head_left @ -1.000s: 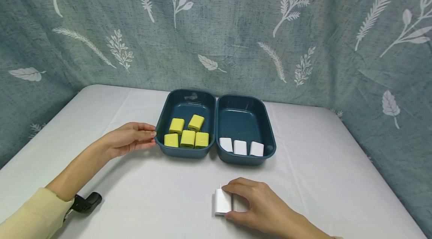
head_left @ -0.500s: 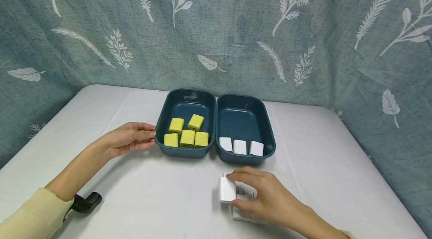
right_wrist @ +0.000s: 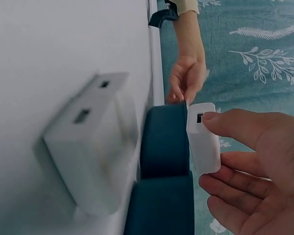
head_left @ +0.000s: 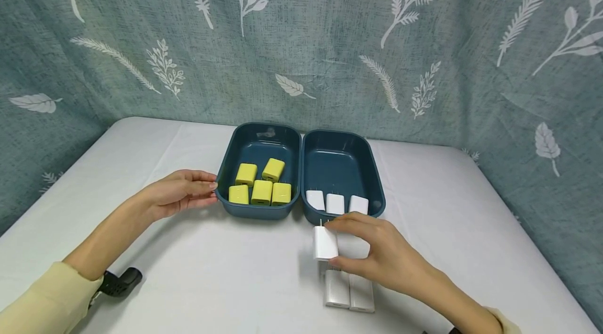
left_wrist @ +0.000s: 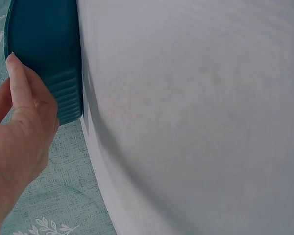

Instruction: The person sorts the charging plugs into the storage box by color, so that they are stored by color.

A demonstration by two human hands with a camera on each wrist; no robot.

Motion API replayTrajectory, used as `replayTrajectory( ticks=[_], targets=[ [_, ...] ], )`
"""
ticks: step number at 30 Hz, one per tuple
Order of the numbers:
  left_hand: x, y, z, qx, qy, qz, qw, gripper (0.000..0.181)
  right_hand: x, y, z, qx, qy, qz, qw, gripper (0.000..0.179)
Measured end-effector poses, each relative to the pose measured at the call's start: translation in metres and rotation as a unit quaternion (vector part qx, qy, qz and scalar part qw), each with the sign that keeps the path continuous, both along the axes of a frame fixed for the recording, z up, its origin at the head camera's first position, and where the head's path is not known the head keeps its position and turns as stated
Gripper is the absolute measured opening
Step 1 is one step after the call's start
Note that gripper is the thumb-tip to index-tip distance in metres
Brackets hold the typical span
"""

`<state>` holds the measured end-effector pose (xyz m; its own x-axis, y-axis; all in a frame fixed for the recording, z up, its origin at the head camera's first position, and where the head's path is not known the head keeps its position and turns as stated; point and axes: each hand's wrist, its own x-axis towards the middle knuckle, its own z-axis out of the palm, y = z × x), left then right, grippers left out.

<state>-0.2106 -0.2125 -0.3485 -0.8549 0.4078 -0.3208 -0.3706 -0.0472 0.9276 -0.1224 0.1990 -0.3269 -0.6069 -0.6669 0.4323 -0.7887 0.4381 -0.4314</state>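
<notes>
My right hand (head_left: pixel 383 253) pinches a white charger plug (head_left: pixel 325 243) between thumb and fingers, prongs pointing away from me. The plug hangs just in front of the right blue bin (head_left: pixel 339 140); in the right wrist view, a port shows on the end of the plug (right_wrist: pixel 204 139). Below it, two more white charger plugs (head_left: pixel 349 289) lie side by side on the table. My left hand (head_left: pixel 181 193) rests its fingertips against the outer left side of the left blue bin (head_left: pixel 265 212). The left wrist view shows these fingers (left_wrist: pixel 20 83) at the bin's rim.
Several yellow charger plugs (head_left: pixel 261 192) lie in the left bin. Three white plugs (head_left: pixel 335 204) lie along the right bin's near wall. The bins stand side by side on a white-covered table (head_left: pixel 226 276), before a leaf-patterned curtain (head_left: pixel 330 62).
My right hand has lifted the white plug off the table and carried it forward toward the right bin, uncovering the two plugs beneath. My left hand has stayed put.
</notes>
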Motion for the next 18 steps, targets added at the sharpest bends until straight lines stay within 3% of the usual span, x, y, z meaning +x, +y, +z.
replayTrajectory(
  ticks=[6,18],
  targets=[
    [0.000,0.000,0.000,0.001,-0.001,-0.002,1.0000,0.040,-0.006,0.004,0.007,0.008,-0.021,-0.027,0.9994,0.050],
    [0.001,-0.001,0.000,-0.001,-0.001,-0.003,1.0000,0.040,-0.024,0.012,0.013,0.006,0.012,-0.048,0.9988,0.049]
  ],
)
